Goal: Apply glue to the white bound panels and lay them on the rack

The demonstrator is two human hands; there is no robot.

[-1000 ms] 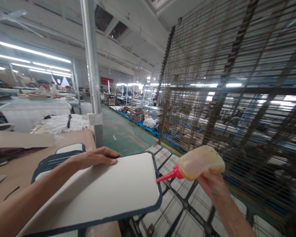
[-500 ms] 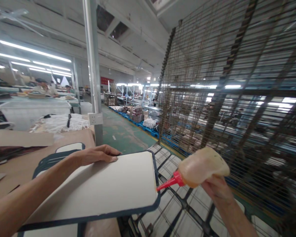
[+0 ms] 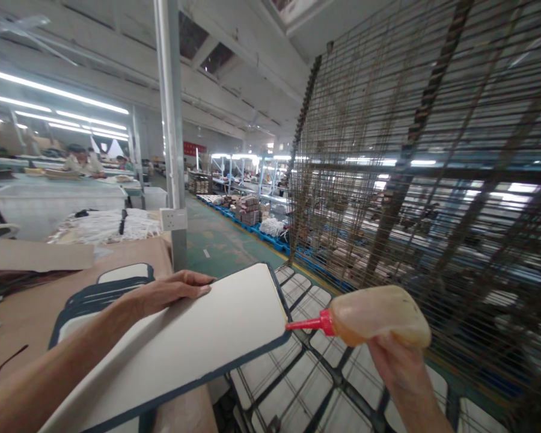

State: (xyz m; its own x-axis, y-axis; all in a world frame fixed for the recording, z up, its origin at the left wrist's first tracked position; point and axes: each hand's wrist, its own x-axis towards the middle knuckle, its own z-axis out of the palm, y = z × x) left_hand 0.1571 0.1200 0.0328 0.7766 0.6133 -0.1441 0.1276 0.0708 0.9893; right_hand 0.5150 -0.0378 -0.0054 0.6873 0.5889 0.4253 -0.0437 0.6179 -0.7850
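My left hand (image 3: 180, 288) grips the far edge of a flat white panel with a dark blue border (image 3: 198, 337), thumb on top and the fingers over the edge. The panel is tilted, its right end raised. In my right hand (image 3: 397, 355) is a translucent squeeze bottle (image 3: 379, 316) with amber liquid inside, lying nearly level. Its red nozzle (image 3: 306, 324) points left, the tip at the panel's right edge near the corner. A thin yellowish line runs along that edge. Beneath my left forearm lies a stack of similar dark-edged panels (image 3: 103, 294).
A wire rack (image 3: 365, 150) rises on the right, its lower mesh shelf holding several white panels (image 3: 275, 373). A brown-covered table (image 3: 22, 313) is at left, near a metal post (image 3: 169, 120) with a socket box. People sit at far tables.
The panel's right end has tilted, its near corner moving up. The bottle has swung more level and slightly right, its nozzle tip shifting upward with the panel's edge.
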